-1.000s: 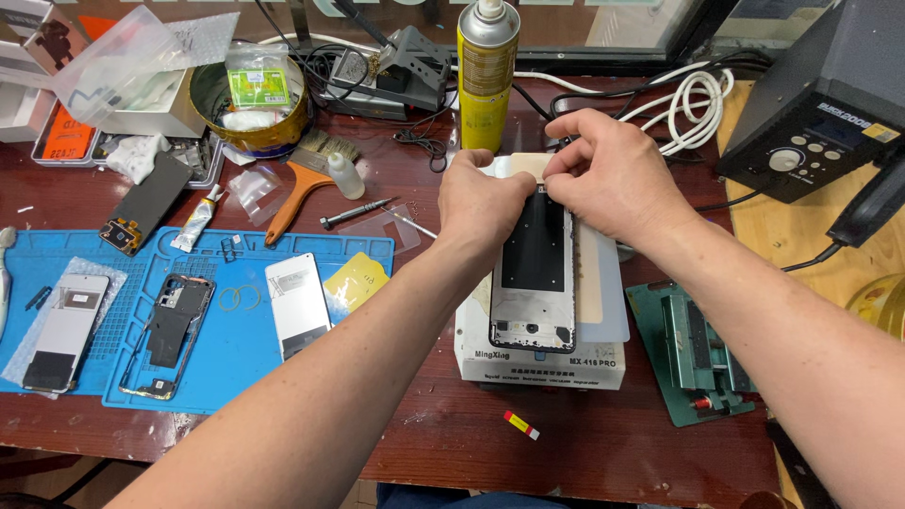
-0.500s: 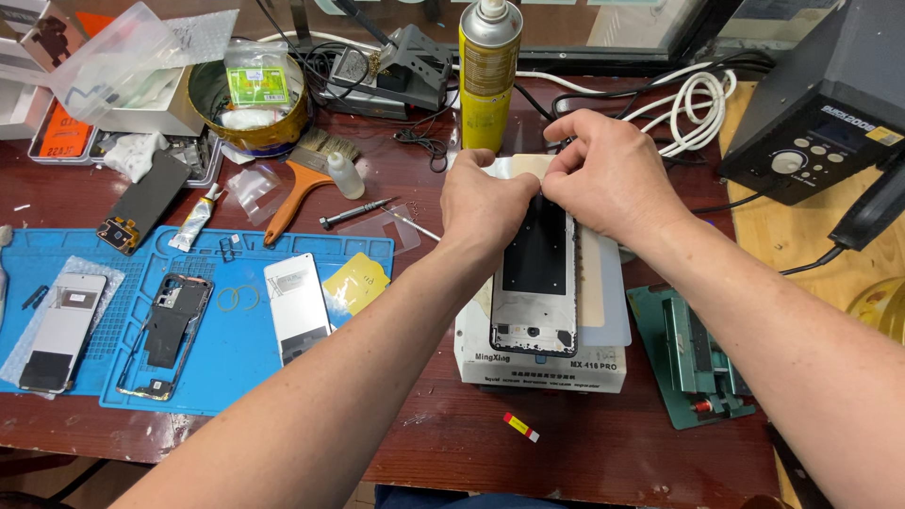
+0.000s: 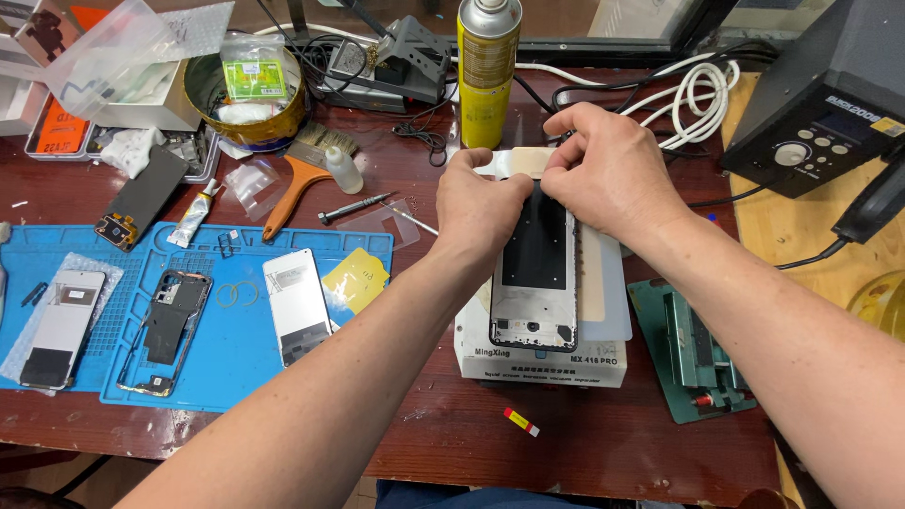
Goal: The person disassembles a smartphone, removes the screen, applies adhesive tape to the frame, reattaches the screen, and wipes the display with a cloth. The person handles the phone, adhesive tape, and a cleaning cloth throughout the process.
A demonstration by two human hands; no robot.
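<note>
Phone frame (image 3: 534,283), silver-edged with a dark inner panel, lies flat and lengthwise on the white heating plate (image 3: 608,302) of a small white box-shaped machine (image 3: 537,363), near the middle of the dark red table (image 3: 584,443). Its far end is covered by both hands.

Left hand (image 3: 481,203): knuckles up, fingers curled, tips pressed down at the top left corner of the frame. Right hand (image 3: 608,170): fingers bent and bunched, pinching at the top edge just beside the left hand; the two hands touch. A pale strip (image 3: 514,162) shows just beyond the fingertips; cannot tell whether either hand grips it.

Behind the hands: a yellow spray can (image 3: 488,71), upright. Right of it, a coil of white cable (image 3: 698,94) and a black station with knobs (image 3: 815,104). Green jig (image 3: 693,349) to the right of the machine.

Left side: blue work mat (image 3: 236,358) carrying an open phone body (image 3: 165,325), a white-backed phone (image 3: 61,325), a screen panel (image 3: 295,302) and a yellow film (image 3: 353,280). Orange-handled brush (image 3: 294,184) and a screwdriver (image 3: 353,207) lie beyond the mat.
</note>
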